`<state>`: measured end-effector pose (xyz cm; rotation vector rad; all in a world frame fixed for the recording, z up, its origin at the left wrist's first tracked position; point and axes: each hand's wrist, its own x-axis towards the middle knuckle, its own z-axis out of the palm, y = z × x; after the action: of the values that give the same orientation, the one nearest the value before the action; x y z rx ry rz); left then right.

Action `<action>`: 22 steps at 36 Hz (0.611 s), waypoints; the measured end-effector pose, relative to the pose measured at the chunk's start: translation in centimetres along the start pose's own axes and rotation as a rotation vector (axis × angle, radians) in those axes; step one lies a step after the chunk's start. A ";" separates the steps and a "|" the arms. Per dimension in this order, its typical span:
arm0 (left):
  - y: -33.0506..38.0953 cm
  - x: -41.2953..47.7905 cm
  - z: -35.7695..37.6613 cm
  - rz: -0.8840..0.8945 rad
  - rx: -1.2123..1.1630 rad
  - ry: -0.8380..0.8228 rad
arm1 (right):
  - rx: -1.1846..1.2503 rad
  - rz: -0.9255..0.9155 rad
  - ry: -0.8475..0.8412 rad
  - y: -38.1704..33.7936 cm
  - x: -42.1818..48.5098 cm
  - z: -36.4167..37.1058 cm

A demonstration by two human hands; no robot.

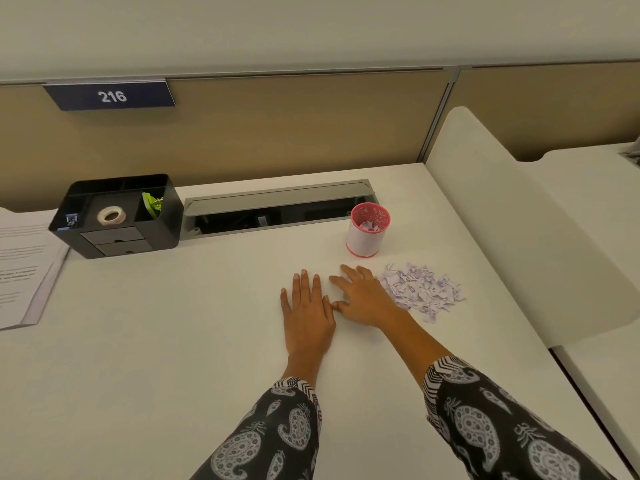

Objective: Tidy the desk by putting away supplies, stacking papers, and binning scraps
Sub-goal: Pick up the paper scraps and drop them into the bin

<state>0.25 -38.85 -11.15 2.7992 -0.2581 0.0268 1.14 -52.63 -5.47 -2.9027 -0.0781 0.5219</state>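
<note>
Scraps [420,292] of pale purple paper lie in a loose heap on the desk [173,323], just right of the right hand [363,299] and near the small pink-rimmed bin [367,230], which already holds a few bits. Most of the binning looks left to do. Supplies seem put away — a tape roll [111,215] and green clips sit in the black organiser [114,216] at the back left. Papers [24,268] lie stacked at the left edge. Both hands rest flat and spread, holding nothing; the left hand [308,313] lies beside the right. Otherwise the white desk is bare, backed by a tan partition [294,123] with a "216" sign [110,95] and an open cable tray [277,213].
</note>
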 end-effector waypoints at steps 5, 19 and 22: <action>-0.1 -0.1 0.1 0.006 -0.005 -0.013 | 0.038 -0.062 0.049 0.7 -2.0 1.3; 0.1 -0.2 -0.4 0.004 -0.015 -0.037 | -0.023 -0.143 0.296 1.6 -4.2 2.7; 0.1 -0.2 -0.5 0.004 -0.022 -0.037 | 0.125 -0.080 0.386 2.0 -4.0 2.7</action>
<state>0.04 -38.75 -10.64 2.7792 -0.2707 -0.0268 -3.54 -54.40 -7.02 -2.8056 -0.1011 -0.0497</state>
